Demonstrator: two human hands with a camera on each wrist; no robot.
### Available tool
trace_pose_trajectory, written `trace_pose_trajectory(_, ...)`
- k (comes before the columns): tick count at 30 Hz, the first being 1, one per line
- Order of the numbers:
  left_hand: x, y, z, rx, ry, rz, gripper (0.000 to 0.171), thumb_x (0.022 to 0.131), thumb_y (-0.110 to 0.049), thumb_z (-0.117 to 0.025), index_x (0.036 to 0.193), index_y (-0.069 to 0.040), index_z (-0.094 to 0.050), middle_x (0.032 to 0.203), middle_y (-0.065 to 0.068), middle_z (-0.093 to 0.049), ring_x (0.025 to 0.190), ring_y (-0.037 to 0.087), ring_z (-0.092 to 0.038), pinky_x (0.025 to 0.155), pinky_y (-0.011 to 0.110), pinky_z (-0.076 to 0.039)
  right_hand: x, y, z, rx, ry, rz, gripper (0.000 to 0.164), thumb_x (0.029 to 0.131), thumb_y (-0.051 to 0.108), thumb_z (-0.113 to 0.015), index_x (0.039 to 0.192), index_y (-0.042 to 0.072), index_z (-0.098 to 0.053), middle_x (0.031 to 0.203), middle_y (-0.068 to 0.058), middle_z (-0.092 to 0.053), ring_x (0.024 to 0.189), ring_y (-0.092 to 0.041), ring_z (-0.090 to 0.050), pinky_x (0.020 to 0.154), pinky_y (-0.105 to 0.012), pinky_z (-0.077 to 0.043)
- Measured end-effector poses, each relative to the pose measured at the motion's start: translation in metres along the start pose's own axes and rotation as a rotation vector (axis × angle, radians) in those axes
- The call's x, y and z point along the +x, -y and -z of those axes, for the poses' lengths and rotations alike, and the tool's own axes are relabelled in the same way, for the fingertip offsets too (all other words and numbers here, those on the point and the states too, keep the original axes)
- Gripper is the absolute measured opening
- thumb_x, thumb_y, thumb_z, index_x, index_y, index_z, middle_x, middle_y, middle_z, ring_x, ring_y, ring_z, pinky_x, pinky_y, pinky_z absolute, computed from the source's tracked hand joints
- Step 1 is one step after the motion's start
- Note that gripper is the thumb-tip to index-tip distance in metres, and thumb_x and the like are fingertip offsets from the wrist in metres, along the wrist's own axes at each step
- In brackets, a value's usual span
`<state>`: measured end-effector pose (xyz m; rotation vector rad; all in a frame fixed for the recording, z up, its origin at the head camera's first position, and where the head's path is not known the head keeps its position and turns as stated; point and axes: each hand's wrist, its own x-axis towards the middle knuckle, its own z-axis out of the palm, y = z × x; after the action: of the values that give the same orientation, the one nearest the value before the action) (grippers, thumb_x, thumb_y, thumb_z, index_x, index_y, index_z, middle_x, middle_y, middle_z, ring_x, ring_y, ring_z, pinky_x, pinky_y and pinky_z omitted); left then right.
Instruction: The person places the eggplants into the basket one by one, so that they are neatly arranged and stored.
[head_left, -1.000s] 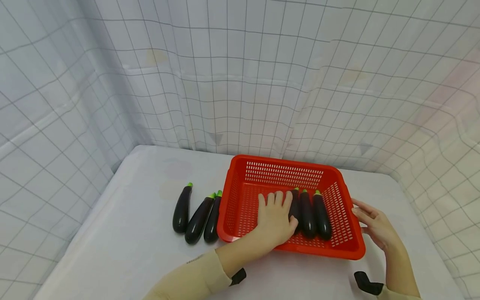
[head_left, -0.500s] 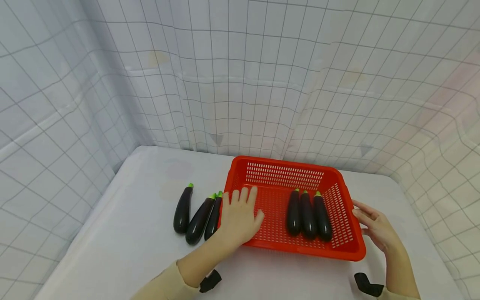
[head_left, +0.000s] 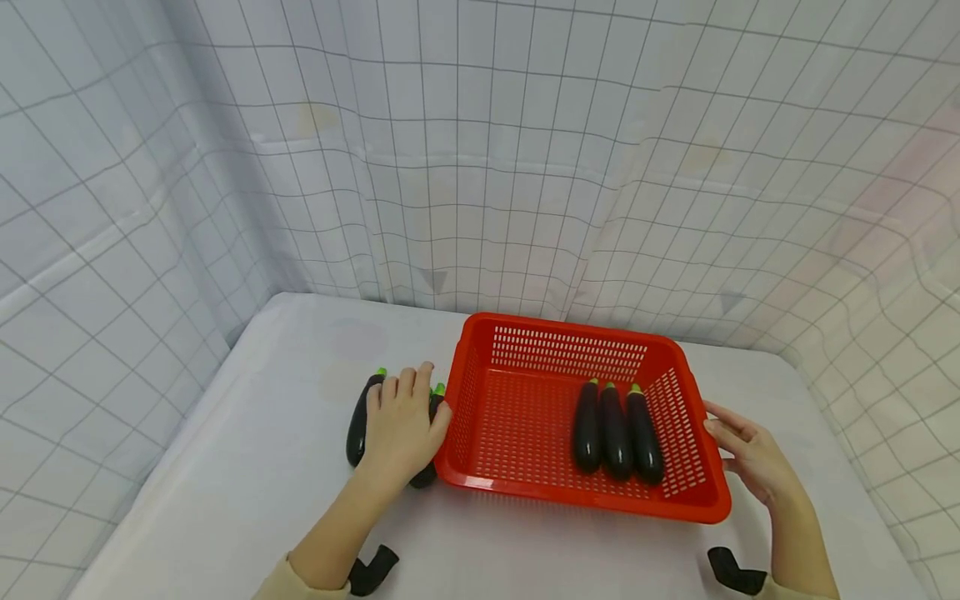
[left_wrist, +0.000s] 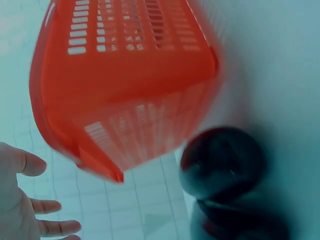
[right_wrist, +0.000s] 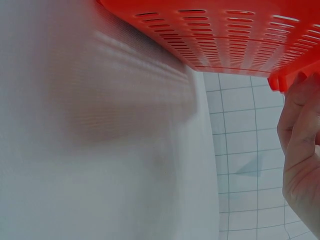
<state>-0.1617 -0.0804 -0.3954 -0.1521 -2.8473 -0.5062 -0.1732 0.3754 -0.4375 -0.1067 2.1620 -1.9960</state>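
Note:
A red plastic basket (head_left: 517, 421) stands on the white tabletop with three dark eggplants (head_left: 616, 433) side by side in its right half. My left hand (head_left: 401, 425) is above the eggplants (head_left: 357, 437) lying left of the basket and partly covers them. Its fingers are spread, with nothing held. In the left wrist view that hand (left_wrist: 22, 205) is apart from the dark rounded eggplant ends (left_wrist: 222, 162). My right hand (head_left: 757, 462) holds the basket's right rim, its bent fingers (right_wrist: 297, 115) against the underside of the edge in the right wrist view.
White cloth curtains (head_left: 465, 208) with a dark grid pattern enclose the table at the back and sides. The white tabletop (head_left: 247, 467) extends left of the eggplants and in front of the basket. Black straps (head_left: 371, 571) show at both wrists.
My left hand has moved left, from inside the basket beside the three eggplants, across the left rim, to over the eggplants outside. My right hand and the basket have stayed in place.

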Motion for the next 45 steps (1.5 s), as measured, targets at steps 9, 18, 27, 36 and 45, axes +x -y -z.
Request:
trace_pose_trajectory(9,0.002,0.055,-0.008,-0.055,0.028,0.042,0.051,0.088,-0.026,-0.046,0.134,-0.008,-0.032,0.124,0.016,-0.037,0.110,0.039,-0.031,0.096,0.055,-0.015,0.000,-0.001,0.000,-0.003,-0.007,-0.002,0.038,0.096,0.013,-0.042,0.133,0.020,-0.046,0.097,0.009,-0.064,0.083,-0.008,-0.061,0.066,-0.030,-0.052)
trace_pose_trajectory(18,-0.005,0.088,-0.023,0.017,0.137,0.079,0.053,0.089,-0.026,-0.046,0.136,-0.006,-0.031,0.128,0.022,-0.032,0.114,0.043,-0.028,0.094,0.059,-0.013,0.000,0.000,0.000,0.021,0.003,0.008,0.036,0.096,0.012,-0.042,0.129,0.023,-0.050,0.096,0.008,-0.064,0.083,-0.008,-0.062,0.065,-0.030,-0.053)
trace_pose_trajectory(27,-0.012,0.102,-0.028,0.070,0.246,0.117,0.055,0.091,-0.029,-0.044,0.138,-0.005,-0.028,0.129,0.027,-0.030,0.115,0.047,-0.027,0.094,0.062,-0.012,0.000,0.001,0.000,0.037,-0.001,-0.003,0.033,0.096,0.013,-0.043,0.125,0.025,-0.052,0.096,0.008,-0.065,0.082,-0.009,-0.062,0.065,-0.030,-0.053)
trace_pose_trajectory(36,-0.013,0.106,-0.027,0.094,0.312,0.161,0.055,0.091,-0.028,-0.042,0.138,-0.001,-0.028,0.123,0.028,-0.033,0.111,0.047,-0.029,0.092,0.062,-0.015,0.001,0.001,0.001,0.036,0.003,0.007,0.034,0.096,0.012,-0.043,0.127,0.022,-0.051,0.096,0.008,-0.065,0.082,-0.008,-0.062,0.064,-0.030,-0.053)
trace_pose_trajectory(45,-0.015,0.108,-0.029,0.109,0.323,0.168,0.054,0.092,-0.027,-0.041,0.138,0.000,-0.027,0.120,0.028,-0.035,0.109,0.046,-0.031,0.091,0.062,-0.017,0.001,0.000,0.002,0.044,0.007,0.008,0.033,0.096,0.012,-0.043,0.123,0.026,-0.053,0.097,0.008,-0.065,0.082,-0.009,-0.062,0.063,-0.030,-0.053)
